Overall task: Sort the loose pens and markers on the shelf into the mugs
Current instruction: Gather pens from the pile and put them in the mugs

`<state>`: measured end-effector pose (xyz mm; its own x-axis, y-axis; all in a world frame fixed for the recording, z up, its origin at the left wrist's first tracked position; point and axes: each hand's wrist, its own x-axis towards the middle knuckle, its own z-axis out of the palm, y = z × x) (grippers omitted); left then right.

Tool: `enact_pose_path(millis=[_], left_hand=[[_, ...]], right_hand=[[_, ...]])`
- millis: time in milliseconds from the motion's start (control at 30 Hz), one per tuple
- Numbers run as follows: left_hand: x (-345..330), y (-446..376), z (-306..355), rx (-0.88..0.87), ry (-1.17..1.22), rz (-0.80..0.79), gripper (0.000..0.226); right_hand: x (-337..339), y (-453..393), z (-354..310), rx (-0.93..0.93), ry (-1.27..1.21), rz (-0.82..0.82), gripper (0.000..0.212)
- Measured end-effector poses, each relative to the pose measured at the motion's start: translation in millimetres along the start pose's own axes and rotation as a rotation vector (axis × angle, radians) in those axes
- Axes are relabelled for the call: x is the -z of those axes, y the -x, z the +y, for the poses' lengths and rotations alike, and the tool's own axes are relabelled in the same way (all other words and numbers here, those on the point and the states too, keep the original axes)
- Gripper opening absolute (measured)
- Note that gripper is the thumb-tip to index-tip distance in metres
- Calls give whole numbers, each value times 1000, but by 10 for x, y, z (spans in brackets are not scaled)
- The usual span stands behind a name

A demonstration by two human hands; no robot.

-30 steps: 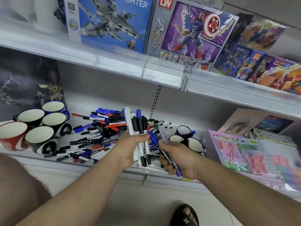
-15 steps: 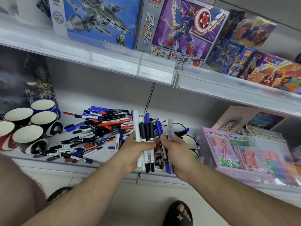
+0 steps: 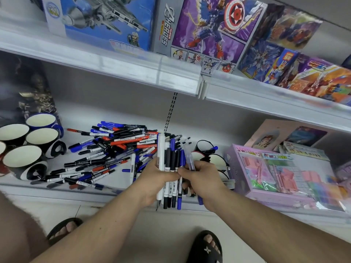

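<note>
The left hand (image 3: 155,179) grips an upright bundle of black, blue and white markers (image 3: 171,168), long axis 12-to-6. The right hand (image 3: 201,177) pinches a blue pen (image 3: 190,161). White-lined ceramic mugs (image 3: 22,160) at 9 o'clock sit empty.

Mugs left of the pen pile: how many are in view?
5 mugs: blue one at the back, two black behind, one black in front, red one cut off.

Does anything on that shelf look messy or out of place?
Yes. A heap of pens and markers lies scattered loose across the shelf, crisscrossed at all angles, while the mugs beside it stand empty.
</note>
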<state>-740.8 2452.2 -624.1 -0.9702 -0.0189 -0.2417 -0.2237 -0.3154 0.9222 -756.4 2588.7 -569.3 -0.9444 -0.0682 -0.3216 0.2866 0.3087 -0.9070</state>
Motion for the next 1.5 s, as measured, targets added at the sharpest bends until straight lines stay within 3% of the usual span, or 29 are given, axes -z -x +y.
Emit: enact_pose_path(millis=[200, 367, 433, 600, 767, 967, 1033, 1167, 1400, 1500], left_hand=[[-151, 30, -157, 26, -68, 79, 38], [-215, -70, -226, 57, -23, 164, 35], [-225, -111, -222, 78, 20, 179, 35], [-263, -236, -217, 109, 188, 223, 26], [-332, -299, -270, 178, 195, 220, 27], [-256, -354, -236, 172, 235, 284, 16], [-215, -342, -272, 160, 235, 299, 24], [-185, -324, -357, 159, 205, 303, 26], [-297, -339, -372, 116, 158, 240, 27], [-360, -308, -372, 113, 154, 208, 29]], right_hand=[[6, -132, 149, -238, -98, -4, 3], [116, -214, 161, -333, -205, -82, 13], [208, -263, 132, -320, -201, -54, 16], [728, -610, 1, -201, -127, 260, 41], [1231, -958, 84, -138, 163, 432, 45], [1475, -1288, 511, 17, 219, 550, 16], [1493, -1353, 627, 54, 249, 573, 18], [1511, -1462, 734, 45, 402, 541, 17], [1366, -1488, 962, -83, 798, 263, 31], [1366, -1488, 1009, -107, 830, 275, 24]])
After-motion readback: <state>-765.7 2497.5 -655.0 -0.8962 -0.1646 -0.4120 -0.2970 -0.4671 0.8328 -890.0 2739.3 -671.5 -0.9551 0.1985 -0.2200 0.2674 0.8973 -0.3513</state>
